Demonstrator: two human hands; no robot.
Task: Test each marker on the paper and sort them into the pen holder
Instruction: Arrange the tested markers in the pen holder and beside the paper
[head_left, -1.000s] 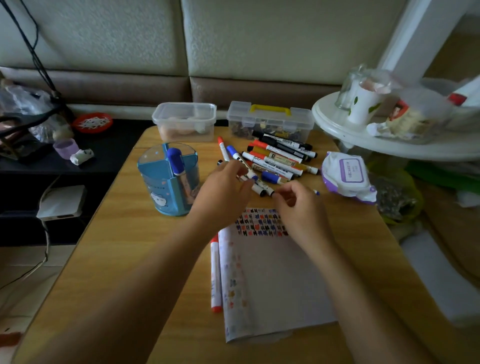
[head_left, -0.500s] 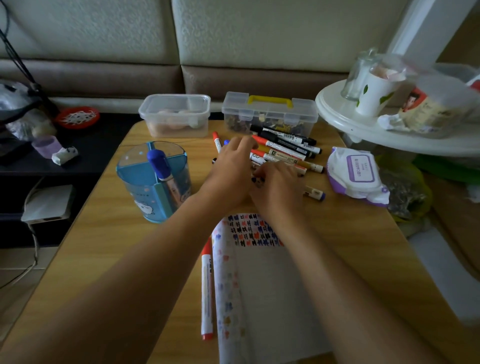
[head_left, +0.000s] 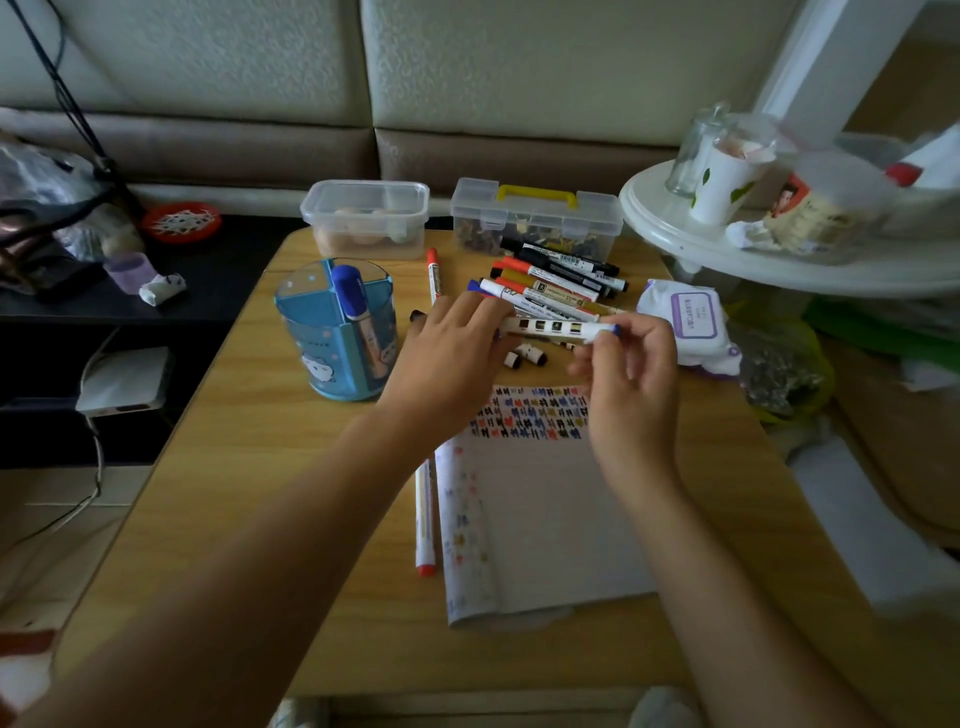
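Evidently early days: the round blue plastic pen holder (head_left: 332, 338) has one blue-capped marker (head_left: 357, 312) in it; right of the holder, left grip (head_left: 457, 348) and right grip (head_left: 631, 374) each pinch an end of a white blue-tipped marker (head_left: 556, 327); the mixed marker heap (head_left: 561, 280) beyond looks unsorted.

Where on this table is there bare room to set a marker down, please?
Bare wood of the table lies at its left, between the pen holder, the red marker beside the paper and the near edge. A narrower strip runs right of the paper, below the wipes pack. The far half is crowded: marker pile, clear tub, handled box.
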